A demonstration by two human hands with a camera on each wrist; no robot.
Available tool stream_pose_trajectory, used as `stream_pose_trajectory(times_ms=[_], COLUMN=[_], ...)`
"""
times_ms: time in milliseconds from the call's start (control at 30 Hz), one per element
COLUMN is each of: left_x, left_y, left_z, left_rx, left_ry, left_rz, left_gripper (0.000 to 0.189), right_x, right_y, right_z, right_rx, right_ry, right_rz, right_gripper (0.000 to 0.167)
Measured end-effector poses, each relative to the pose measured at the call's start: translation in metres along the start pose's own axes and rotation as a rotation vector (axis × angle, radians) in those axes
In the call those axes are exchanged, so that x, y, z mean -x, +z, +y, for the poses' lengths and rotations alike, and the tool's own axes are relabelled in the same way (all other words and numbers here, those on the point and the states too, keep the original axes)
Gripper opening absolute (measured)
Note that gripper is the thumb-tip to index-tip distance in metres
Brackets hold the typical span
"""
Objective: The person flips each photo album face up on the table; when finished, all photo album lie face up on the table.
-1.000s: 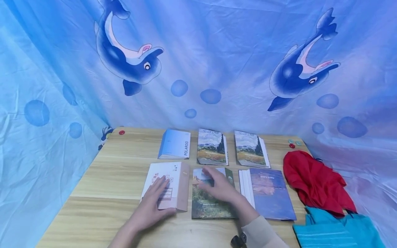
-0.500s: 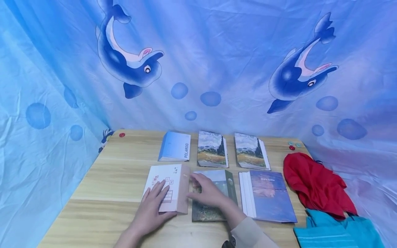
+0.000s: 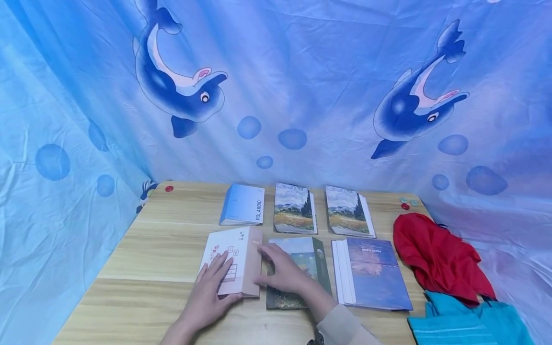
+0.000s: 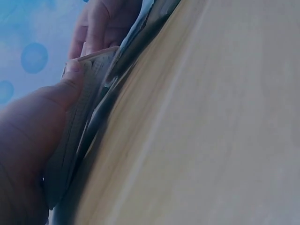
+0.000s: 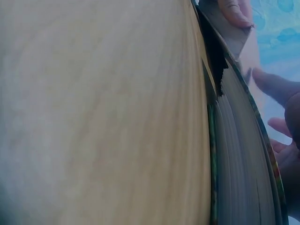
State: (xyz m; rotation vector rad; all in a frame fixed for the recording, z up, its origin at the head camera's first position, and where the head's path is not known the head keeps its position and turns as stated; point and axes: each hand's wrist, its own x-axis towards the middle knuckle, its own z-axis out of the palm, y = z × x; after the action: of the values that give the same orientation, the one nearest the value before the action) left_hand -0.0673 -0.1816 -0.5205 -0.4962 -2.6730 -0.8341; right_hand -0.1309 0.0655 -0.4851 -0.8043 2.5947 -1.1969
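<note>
In the head view, my left hand (image 3: 208, 293) lies on a white photo album (image 3: 237, 285) with a pale pink spine, its fingers spread over the cover. Its thumb (image 4: 72, 77) rests at the album's near edge in the left wrist view. My right hand (image 3: 282, 273) reaches over a green landscape photo album (image 3: 306, 249), and its fingertips and thumb touch the white album's spine. The right wrist view shows that thumb (image 5: 274, 86) against the spine, above the green album's page edges (image 5: 243, 154). Part of the green cover is hidden by the right hand.
A purple-blue photo album (image 3: 375, 273) lies to the right. Behind stand a blue POLAROID album (image 3: 243, 203) and two landscape albums (image 3: 295, 211). Red cloth (image 3: 440, 258) and teal cloth (image 3: 470, 318) lie at the right edge of the wooden table (image 3: 142, 258).
My right hand has moved left from over the green album to the white album's spine. My left hand has stayed on the white album, which has barely shifted.
</note>
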Motion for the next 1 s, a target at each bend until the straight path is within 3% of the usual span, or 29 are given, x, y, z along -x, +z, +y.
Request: stream_pose_trajectory(times_ms=[300,533,667,833,1000], left_x=[0.0004,0.0006,-0.0002,-0.0017,-0.0032], left_y=[0.0000,0.0012,0.0003,-0.0023,-0.0039], left_z=[-0.0002,-0.0010,0.0005,0.0051,0.0084], left_rx=[0.057,0.113,0.152,0.267,0.401], left_ry=[-0.026,-0.033,-0.049,-0.090,-0.102], left_rz=[0.008,0.019,0.003,-0.028,-0.040], left_gripper=[0.093,0.092,0.093,0.094,0.095], right_x=[-0.0002,-0.0001,-0.0009,-0.0035,-0.0026], right_y=[-0.0029,-0.0080,-0.0075,-0.0082,-0.0093], right_z=[0.0011,-0.0003,0.0022,0.0053,0.0024], right_rx=[-0.054,0.047,0.028,-0.058,-0.077], right_ry=[-0.006,-0.020,-0.040,-0.073,-0.111], right_rz=[-0.024,-0.057,-0.051,-0.020,0.033], right_gripper=[0.089,0.084,0.093,0.110,0.116])
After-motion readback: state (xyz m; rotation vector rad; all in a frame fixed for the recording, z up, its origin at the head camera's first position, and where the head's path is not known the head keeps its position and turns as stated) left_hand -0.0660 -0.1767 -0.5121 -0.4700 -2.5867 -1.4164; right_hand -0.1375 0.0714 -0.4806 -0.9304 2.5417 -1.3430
